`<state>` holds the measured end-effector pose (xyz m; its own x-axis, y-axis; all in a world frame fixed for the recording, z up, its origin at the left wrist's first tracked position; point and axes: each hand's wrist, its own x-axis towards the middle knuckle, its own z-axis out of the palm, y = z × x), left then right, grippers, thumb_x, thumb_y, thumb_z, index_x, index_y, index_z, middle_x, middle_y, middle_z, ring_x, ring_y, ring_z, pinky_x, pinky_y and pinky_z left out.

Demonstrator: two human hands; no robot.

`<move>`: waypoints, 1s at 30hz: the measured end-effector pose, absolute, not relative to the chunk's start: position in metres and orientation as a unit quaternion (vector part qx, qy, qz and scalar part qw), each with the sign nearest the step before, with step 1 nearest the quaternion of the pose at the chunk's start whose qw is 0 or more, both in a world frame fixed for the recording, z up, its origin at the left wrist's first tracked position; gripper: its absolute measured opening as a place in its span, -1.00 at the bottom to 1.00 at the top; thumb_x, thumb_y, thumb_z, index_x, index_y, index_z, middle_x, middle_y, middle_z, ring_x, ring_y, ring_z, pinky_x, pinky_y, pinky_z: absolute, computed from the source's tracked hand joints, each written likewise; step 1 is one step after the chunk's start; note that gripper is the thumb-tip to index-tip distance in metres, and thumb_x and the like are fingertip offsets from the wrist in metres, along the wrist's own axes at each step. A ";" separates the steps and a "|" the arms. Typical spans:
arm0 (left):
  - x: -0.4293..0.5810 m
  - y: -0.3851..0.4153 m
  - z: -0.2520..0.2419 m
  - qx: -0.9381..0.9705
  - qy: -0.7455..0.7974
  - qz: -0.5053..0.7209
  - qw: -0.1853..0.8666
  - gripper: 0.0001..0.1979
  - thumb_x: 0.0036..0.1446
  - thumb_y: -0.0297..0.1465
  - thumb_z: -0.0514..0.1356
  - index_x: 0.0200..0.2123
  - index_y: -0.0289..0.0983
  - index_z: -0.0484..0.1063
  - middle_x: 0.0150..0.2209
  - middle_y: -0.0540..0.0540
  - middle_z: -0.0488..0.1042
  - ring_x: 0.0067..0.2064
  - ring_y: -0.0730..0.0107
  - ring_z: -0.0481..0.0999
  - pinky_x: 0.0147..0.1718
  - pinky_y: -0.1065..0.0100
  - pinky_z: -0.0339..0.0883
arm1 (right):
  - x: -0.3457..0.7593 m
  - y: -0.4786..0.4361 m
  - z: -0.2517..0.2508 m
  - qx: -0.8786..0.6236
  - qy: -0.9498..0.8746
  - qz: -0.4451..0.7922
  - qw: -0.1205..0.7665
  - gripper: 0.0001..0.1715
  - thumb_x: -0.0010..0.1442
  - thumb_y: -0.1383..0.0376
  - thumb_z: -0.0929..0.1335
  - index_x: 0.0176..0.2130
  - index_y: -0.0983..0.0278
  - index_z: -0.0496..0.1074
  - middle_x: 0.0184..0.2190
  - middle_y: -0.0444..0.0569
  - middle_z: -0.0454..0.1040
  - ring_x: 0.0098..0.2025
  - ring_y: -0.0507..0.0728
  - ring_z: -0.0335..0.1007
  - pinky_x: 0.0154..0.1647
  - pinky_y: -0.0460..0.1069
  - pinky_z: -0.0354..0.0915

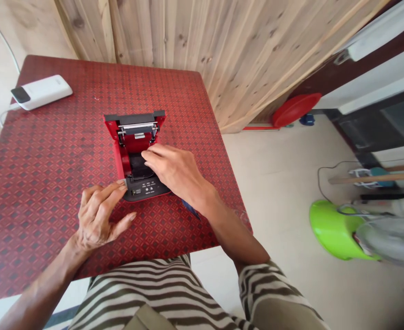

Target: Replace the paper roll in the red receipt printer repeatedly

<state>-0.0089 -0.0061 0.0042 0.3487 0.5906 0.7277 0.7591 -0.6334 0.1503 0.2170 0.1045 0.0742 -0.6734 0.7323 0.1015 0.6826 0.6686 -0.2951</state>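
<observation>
A red compact thermal receipt printer (136,146) stands mid-table with its lid raised toward the far side, showing a metal roller assembly (138,127). My right hand (174,170) lies over the printer, its fingertips at the dark paper compartment (139,166); the fingers hide part of that opening, and I cannot tell whether they hold anything. My left hand (98,217) rests at the front left corner, with fingertips touching the black control panel (147,189) end and thumb spread over the table.
A white power bank (41,91) with a cable lies at the far left of the red patterned table (47,183). A blue item (190,208) shows beneath my right wrist. Beyond the table's right edge are a red plastic lid (296,109) and a green plastic object (335,229) on the floor.
</observation>
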 end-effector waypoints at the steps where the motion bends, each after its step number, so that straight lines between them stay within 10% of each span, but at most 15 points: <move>1: -0.009 -0.007 0.003 -0.812 -0.417 -0.395 0.103 -0.24 0.28 -0.23 0.41 0.45 -0.28 0.25 0.11 -0.34 0.63 -0.02 0.10 0.67 -0.04 0.14 0.52 | 0.207 0.108 0.078 -0.389 -0.913 0.108 0.059 -0.75 0.54 0.37 0.32 -0.01 0.25 0.63 -0.02 0.04 0.66 -0.04 0.17 0.60 -0.16 0.03 0.37; 21: -0.014 -0.009 0.001 -0.807 -0.437 -0.394 0.063 -0.33 0.33 -0.25 0.36 0.41 -0.29 0.30 0.12 -0.34 0.60 0.01 0.08 0.63 -0.03 0.12 0.49 | 0.176 0.126 0.094 -0.385 -0.917 0.078 -0.066 -0.63 0.46 0.45 0.29 0.15 0.34 0.56 0.05 0.17 0.64 -0.13 0.25 0.63 -0.25 0.08 0.32; 30: -0.018 -0.008 -0.001 -0.788 -0.469 -0.397 0.045 -0.35 0.34 -0.22 0.35 0.41 -0.23 0.31 0.17 -0.32 0.57 0.07 0.06 0.64 0.02 0.12 0.52 | 0.263 0.111 0.089 -0.440 -0.791 0.306 0.295 -0.71 0.31 0.12 0.52 0.00 0.13 0.58 -0.18 -0.12 0.63 -0.36 0.07 0.48 -0.34 0.02 0.42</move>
